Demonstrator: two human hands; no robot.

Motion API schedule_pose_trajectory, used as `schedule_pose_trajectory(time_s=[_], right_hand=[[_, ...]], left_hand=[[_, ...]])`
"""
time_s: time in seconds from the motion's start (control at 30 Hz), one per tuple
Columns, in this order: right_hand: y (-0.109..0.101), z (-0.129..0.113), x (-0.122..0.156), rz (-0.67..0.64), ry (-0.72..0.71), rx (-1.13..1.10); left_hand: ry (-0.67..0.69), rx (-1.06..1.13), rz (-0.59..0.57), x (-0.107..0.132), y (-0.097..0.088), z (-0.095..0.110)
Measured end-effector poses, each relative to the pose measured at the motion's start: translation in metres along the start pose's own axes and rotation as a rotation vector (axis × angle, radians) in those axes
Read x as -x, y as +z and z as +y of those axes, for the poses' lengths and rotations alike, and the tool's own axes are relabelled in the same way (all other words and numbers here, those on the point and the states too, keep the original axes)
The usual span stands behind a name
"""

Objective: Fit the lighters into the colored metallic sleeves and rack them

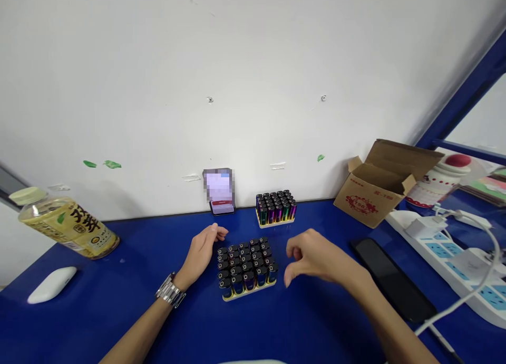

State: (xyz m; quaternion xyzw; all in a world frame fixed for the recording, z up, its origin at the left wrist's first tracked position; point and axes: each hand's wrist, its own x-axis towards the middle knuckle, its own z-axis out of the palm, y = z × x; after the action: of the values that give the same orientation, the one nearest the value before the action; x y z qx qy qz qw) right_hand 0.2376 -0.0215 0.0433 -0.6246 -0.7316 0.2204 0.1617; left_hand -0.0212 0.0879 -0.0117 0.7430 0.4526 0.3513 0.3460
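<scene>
A pale tray of several upright lighters with black caps [246, 269] stands on the blue table [118, 311] between my hands. My left hand [202, 251] rests just left of it, fingers stretched toward the tray's far corner, holding nothing; a metal watch [171, 290] is on that wrist. My right hand [312, 257] hovers just right of the tray with fingers loosely curled and apart, nothing in them. A second tray of lighters [275, 208] stands farther back near the wall.
A phone [219, 191] leans against the white wall. A drink bottle [65, 222] and a white mouse-like object [52, 284] sit at left. At right are an open cardboard box [385, 182], a black phone lying flat [393, 278] and a white power strip [450, 258] with cables.
</scene>
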Motion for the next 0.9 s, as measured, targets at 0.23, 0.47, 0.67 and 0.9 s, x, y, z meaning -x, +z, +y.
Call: schedule_pose_trajectory(time_s=[0.23, 0.47, 0.67, 0.9], right_hand=[[-0.012, 0.083, -0.044, 0.353, 0.198, -0.384], [0.008, 0.076, -0.090, 0.286, -0.043, -0.831], [0.006, 0.086, -0.056, 0.366, -0.008, -0.534], [-0.011, 0.088, 0.042, 0.212, 0.083, -0.465]], left_hand=[[-0.124, 0.561, -0.196, 0.041, -0.007, -0.003], [-0.129, 0.072, -0.225, 0.075, 0.009, 0.021], [-0.126, -0.065, -0.210, 0.065, 0.004, 0.030], [-0.129, -0.154, -0.165, 0.045, 0.003, 0.020]])
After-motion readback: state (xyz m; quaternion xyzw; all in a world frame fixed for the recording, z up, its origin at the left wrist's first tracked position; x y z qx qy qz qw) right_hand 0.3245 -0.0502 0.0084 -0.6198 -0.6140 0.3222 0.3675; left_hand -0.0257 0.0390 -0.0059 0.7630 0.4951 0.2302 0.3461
